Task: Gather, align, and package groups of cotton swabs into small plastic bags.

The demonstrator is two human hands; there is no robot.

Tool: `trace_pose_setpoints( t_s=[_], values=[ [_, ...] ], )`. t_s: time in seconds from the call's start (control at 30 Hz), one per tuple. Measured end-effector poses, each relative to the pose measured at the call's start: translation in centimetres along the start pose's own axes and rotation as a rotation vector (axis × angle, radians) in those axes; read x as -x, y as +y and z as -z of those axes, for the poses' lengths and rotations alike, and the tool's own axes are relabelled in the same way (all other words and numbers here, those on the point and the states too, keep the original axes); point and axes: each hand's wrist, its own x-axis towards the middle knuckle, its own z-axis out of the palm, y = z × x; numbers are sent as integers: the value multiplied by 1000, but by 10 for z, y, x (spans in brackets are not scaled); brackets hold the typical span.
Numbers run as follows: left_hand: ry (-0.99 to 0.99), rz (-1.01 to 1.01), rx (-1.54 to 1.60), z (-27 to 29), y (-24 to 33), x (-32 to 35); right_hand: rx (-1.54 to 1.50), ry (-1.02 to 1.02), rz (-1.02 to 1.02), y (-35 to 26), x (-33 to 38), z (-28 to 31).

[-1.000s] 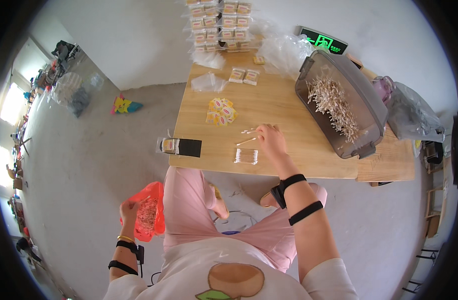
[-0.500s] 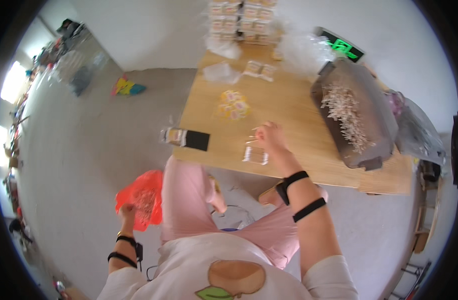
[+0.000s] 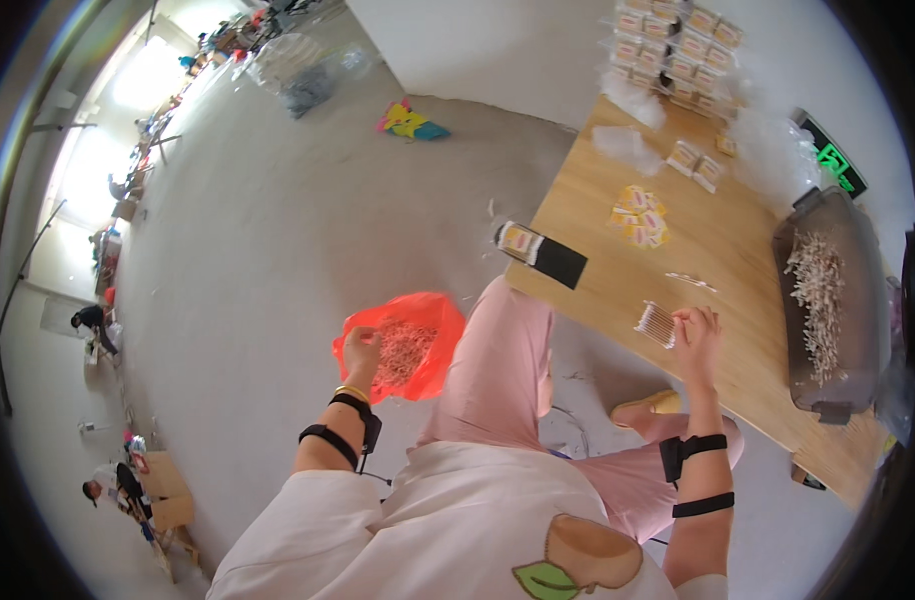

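Wooden worktop [image 3: 738, 235] bearing a swab row [image 3: 655, 325], right hand [image 3: 697, 335] flanking it, left hand [image 3: 361, 350] overlapping a red bag [image 3: 450, 328], fingers bending, both grips unclear.

White short-sleeved shirt [image 3: 448, 520], printed with brown fruit shape [image 3: 590, 553] and green leaf [image 3: 546, 580]. Pink trousers [image 3: 493, 370]. Yellowish footwear [image 3: 665, 402]. Each forearm: two black straps [image 3: 703, 504], black module [image 3: 372, 435]. Left wrist: gold-coloured bangle [image 3: 354, 391]. Dark cable [image 3: 376, 478] at left module.

One red bag [image 3: 448, 340], one swab row [image 3: 655, 325], one grey bin [image 3: 863, 300], two packet stacks [image 3: 640, 52].
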Motion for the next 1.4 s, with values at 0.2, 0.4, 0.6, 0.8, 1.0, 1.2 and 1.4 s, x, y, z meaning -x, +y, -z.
trace_pose_setpoints(
  t_s=[0.2,0.4,0.6,0.8,1.0,1.2,1.4],
  values=[
    [-239,-112,442,-16,132,-23,-78,97,-60,6,17,17],
    [-592,-510,625,-38,327,45,-85,82,-132,4,31,15],
    [-553,-1078,190,-113,385,114,52,26,-134,-10,37,14],
    [-527,-1195,-161,-150,371,130,181,-124,-123,-26,50,4],
    [-550,-1226,-75,-157,382,142,314,-128,-65,-39,44,-35],
    [-545,-1237,-72,-157,380,143,296,-143,-82,-44,43,-41],
    [-540,-1286,9,-144,371,135,343,-181,-99,-46,42,-39]
  ],
)
